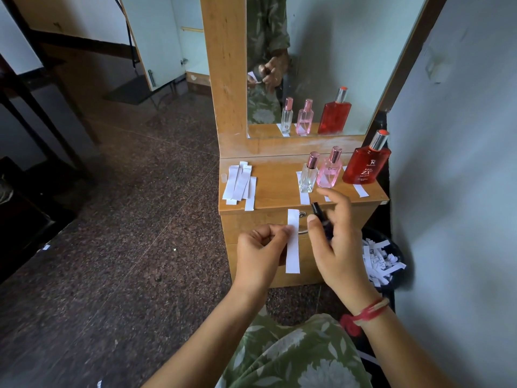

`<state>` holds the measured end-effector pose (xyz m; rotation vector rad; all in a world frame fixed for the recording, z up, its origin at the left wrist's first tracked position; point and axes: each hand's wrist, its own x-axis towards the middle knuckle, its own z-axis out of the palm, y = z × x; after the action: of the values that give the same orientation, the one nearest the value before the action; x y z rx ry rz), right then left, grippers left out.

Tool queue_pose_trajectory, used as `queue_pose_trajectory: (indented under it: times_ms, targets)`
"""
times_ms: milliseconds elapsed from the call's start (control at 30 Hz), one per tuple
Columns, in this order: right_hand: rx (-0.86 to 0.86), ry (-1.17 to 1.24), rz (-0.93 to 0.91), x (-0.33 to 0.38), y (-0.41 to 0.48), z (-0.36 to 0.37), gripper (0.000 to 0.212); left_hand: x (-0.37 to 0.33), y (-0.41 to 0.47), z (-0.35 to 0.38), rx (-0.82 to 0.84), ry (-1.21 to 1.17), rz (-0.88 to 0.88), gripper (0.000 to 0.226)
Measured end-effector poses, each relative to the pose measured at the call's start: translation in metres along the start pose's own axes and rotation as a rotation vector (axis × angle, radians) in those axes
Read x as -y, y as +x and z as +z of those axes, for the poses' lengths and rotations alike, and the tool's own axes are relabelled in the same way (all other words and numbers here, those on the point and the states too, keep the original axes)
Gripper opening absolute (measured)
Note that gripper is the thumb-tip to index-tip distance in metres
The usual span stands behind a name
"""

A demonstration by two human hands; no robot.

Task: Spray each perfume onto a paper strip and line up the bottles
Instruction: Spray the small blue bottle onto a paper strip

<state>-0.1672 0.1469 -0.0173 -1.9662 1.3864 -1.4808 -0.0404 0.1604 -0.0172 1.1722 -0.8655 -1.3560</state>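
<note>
My left hand (261, 247) pinches a white paper strip (293, 242) and holds it upright in front of the wooden cabinet. My right hand (335, 247) grips a small dark perfume bottle (321, 217), its top aimed toward the strip, thumb near the nozzle. On the cabinet top (274, 191) three bottles stand in a row at the right: a clear bottle (308, 175), a pink bottle (330, 170) and a large red bottle (366, 161). A white strip lies under or in front of each one. A pile of unused strips (240, 183) lies at the left of the top.
A mirror (321, 65) in a wooden frame rises behind the bottles and reflects them. A dark bin (383, 259) full of paper scraps stands on the floor right of the cabinet, against the wall. A small clear cap (223, 177) sits at the top's left edge.
</note>
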Motion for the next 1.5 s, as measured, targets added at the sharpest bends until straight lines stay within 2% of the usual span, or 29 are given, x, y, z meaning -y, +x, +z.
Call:
queue_pose_trajectory:
  times_ms: [100, 267, 400, 600, 800, 1000, 1133, 1200, 1333, 1500]
  targets:
    - [-0.039, 0.061, 0.038, -0.004, -0.003, 0.000, 0.039, 0.000, 0.003, -0.001, 0.014, -0.046, -0.043, 0.025]
    - [0.042, 0.082, -0.017, -0.006, -0.004, 0.005, 0.059, 0.001, 0.008, -0.001, 0.011, -0.023, -0.061, 0.023]
    - [0.066, 0.133, -0.021, -0.005, 0.000, 0.006, 0.064, 0.003, 0.009, -0.001, 0.011, 0.020, -0.042, 0.021]
    - [0.025, 0.173, 0.017, -0.011, 0.002, 0.007, 0.061, 0.004, 0.013, -0.001, 0.004, 0.048, -0.031, 0.021]
    - [-0.112, 0.364, 0.250, -0.020, 0.001, 0.005, 0.042, -0.003, 0.033, 0.001, -0.056, 0.106, -0.015, 0.021]
    - [-0.060, 0.328, 0.380, -0.028, 0.001, 0.023, 0.046, -0.002, 0.079, 0.011, -0.121, 0.154, -0.032, 0.022]
    - [-0.128, 0.326, 0.432, -0.037, 0.012, 0.031, 0.029, 0.001, 0.109, 0.011, -0.181, 0.236, -0.010, 0.016]
    - [-0.125, 0.361, 0.429, -0.041, 0.017, 0.031, 0.026, 0.002, 0.121, 0.009, -0.208, 0.262, 0.002, 0.016]
    - [-0.007, 0.295, 0.351, -0.048, 0.021, 0.032, 0.044, 0.004, 0.143, 0.012, -0.196, 0.333, -0.026, 0.019]
    - [0.054, 0.240, 0.323, -0.055, 0.025, 0.034, 0.041, 0.006, 0.165, 0.018, -0.154, 0.431, -0.057, 0.010]
